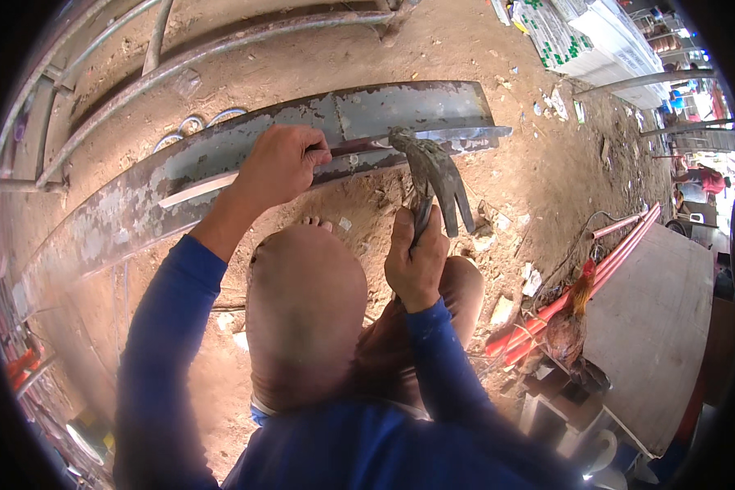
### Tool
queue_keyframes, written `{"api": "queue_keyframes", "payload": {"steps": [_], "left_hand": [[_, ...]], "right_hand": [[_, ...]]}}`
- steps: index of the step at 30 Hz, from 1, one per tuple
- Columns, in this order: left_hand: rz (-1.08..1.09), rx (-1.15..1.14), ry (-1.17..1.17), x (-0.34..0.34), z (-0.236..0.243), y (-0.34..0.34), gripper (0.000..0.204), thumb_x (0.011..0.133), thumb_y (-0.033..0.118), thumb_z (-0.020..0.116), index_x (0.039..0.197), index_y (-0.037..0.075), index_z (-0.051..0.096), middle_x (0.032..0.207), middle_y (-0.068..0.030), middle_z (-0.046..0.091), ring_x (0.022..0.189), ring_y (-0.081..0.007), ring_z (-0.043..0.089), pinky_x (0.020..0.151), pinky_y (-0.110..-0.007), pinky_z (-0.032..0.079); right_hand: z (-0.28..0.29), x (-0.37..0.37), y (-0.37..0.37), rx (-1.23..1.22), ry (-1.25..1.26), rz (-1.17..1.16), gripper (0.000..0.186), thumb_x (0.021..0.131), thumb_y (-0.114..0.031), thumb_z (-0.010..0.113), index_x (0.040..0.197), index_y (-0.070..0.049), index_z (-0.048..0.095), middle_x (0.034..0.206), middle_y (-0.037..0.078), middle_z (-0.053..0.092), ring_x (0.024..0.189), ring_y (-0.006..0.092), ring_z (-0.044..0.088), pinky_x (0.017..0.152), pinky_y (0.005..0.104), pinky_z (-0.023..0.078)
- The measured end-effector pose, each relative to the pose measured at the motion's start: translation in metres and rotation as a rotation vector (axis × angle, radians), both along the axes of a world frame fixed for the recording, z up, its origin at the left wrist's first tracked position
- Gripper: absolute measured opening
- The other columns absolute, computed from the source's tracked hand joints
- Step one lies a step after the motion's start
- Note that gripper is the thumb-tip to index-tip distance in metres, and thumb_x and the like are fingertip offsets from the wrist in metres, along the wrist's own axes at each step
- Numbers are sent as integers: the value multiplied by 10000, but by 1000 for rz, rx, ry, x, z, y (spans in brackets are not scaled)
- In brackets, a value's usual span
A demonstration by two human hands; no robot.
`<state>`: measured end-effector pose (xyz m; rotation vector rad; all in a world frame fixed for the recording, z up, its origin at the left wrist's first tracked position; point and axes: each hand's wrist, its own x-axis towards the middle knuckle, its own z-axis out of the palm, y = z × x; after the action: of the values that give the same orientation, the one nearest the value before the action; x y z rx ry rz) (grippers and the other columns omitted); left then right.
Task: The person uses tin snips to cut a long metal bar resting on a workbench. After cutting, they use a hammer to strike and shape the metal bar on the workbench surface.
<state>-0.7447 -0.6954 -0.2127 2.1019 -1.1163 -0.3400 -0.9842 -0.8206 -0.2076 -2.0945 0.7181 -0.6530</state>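
Note:
My left hand [279,166] is closed around a long thin metal strip [200,189]. The strip lies slantwise over a wide grey steel beam [294,121] with peeling paint, its shiny right end reaching just past the beam's end. In my right hand [420,260] is a claw hammer [434,173], gripped by its dark handle. The hammer's worn head is over the strip, claw toward me; whether it touches the strip I cannot tell. My knees are bent just behind the beam.
A metal pipe frame [212,61] stands at the far left. To the right lie red pipes [584,298], a rooster [574,322] and a grey board [661,310]. Stacked white panels [584,41] are at the far right. Scraps litter the dirt ground [563,184].

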Motion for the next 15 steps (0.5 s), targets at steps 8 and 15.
{"api": "queue_keyframes", "payload": {"steps": [8,15], "left_hand": [[8,51,105,8,6,0,92,954,102,856,993,27,819,797,-200,731,658,-275,644,678,-424,521],[57,169,152,3,21,-4,94,964,141,832,980,48,842,840,-237,747,777,-431,711,744,-502,540]], "right_hand": [[-15,11,-6,6,-2,-10,219,1140,-228,661,1167,-11,673,748,220,686,659,428,710,643,510,544],[2,11,-1,45,91,67,230,1096,-182,693,1215,5,632,838,292,737,775,527,748,681,558,583]]}}
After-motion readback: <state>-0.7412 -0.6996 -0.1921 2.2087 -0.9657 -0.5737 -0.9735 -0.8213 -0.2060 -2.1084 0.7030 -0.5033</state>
